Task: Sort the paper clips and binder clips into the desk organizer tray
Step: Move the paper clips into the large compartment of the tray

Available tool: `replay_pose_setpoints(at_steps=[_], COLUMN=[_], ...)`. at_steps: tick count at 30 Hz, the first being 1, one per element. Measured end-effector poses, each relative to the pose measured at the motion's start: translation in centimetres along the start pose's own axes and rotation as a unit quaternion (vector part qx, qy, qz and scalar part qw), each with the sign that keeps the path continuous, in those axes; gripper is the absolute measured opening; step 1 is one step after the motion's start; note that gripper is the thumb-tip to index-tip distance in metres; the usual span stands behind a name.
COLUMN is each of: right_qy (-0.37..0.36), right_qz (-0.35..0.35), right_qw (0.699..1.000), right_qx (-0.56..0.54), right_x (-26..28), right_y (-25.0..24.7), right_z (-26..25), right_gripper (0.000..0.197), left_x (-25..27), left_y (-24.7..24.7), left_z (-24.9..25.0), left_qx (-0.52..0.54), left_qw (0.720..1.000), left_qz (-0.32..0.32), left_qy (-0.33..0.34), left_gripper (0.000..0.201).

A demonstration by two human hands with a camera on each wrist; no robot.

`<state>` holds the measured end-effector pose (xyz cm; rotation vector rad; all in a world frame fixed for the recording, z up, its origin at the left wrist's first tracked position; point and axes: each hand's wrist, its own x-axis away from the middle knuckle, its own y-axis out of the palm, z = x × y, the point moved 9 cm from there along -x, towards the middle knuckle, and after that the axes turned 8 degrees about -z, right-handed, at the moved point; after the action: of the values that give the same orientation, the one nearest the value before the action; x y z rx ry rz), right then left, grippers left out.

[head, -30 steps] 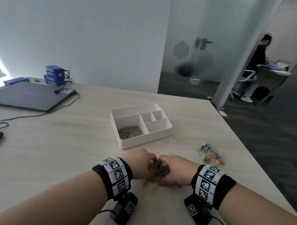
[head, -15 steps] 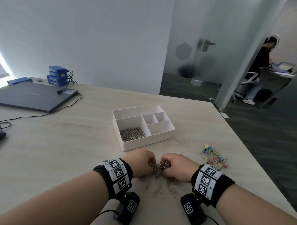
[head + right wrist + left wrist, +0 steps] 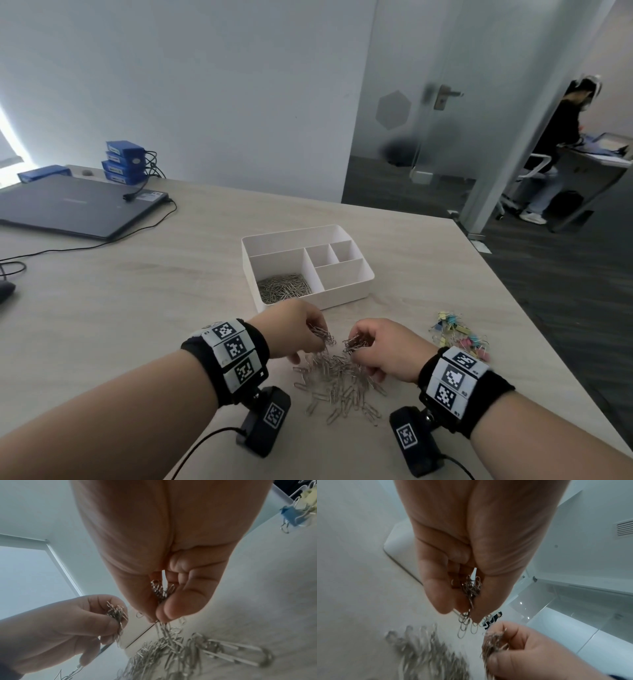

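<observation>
A white desk organizer tray [image 3: 346,301] stands mid-table, with silver paper clips [image 3: 283,297] in its large near-left compartment. Loose paper clips [image 3: 337,385] lie scattered on the table just in front of me. My left hand [image 3: 301,334] pinches a bunch of paper clips [image 3: 470,588] above that pile. My right hand [image 3: 383,346] pinches another bunch of paper clips [image 3: 161,591] beside it, a small gap between the two hands. Coloured binder clips [image 3: 457,337] lie in a heap to the right.
A closed laptop [image 3: 75,205] with a cable lies at the far left, blue boxes [image 3: 123,161] stacked behind it. The table's right edge [image 3: 534,329] runs close to the binder clips. A person stands at a desk beyond the glass door [image 3: 407,113].
Both hands have lifted off the table and drawn apart, each with a bunch of paper clips. Many clips have dropped and now lie spread out below.
</observation>
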<state>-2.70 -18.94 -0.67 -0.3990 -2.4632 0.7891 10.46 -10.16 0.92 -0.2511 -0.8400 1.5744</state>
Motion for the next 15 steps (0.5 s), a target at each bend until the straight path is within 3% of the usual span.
replay_pose_setpoints(at_steps=[7,15], right_qy=[0.001,-0.001], right_qz=[-0.012,-0.018], right_qw=[1.000,0.999], right_qx=[-0.017,-0.034], right_x=[0.1,0.2], right_y=[0.2,0.2], right_z=[0.1,-0.1], right_gripper=[0.010,0.008], left_x=[0.0,-1.5], left_y=[-5.8,-11.5], left_z=[0.7,-0.1], left_qx=[-0.004,-0.156], left_qw=[0.997,0.974], left_qz=[0.075,0.163], left_qy=[0.018,-0.009], left_gripper=[0.007,0.005])
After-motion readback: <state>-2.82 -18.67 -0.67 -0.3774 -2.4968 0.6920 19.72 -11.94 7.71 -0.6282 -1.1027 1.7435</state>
